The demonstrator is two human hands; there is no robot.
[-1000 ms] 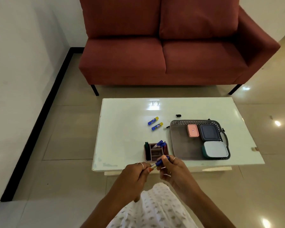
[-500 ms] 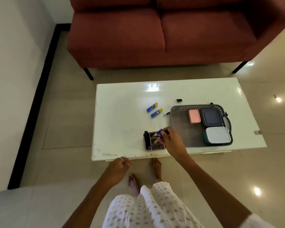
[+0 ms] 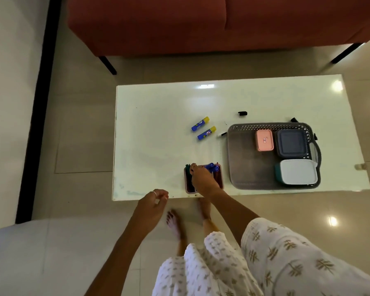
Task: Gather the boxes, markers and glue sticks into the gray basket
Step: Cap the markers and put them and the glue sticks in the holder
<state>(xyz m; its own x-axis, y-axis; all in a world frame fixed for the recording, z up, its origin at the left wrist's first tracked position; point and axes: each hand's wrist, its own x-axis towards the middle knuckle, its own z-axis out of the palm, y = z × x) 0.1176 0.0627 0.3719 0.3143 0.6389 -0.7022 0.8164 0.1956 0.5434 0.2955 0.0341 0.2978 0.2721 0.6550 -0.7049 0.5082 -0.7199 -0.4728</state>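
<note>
Reaching over the pink organizer (image 3: 188,184) at the counter's (image 3: 158,159) near edge, the right hand (image 3: 202,178) rests on it; whether its fingers grip cannot be told. Left hand (image 3: 153,205) hangs loosely curled, holding nothing. Two glue sticks (image 3: 203,128) lie left of the gray basket (image 3: 244,167), which holds three boxes (image 3: 291,157).

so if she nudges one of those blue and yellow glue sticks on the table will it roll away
Probably. The glue sticks look like round cylinders lying on their sides on the glossy white table, so a sideways nudge would likely roll one. They look small and rigid, probably light and easy to pinch.
</note>
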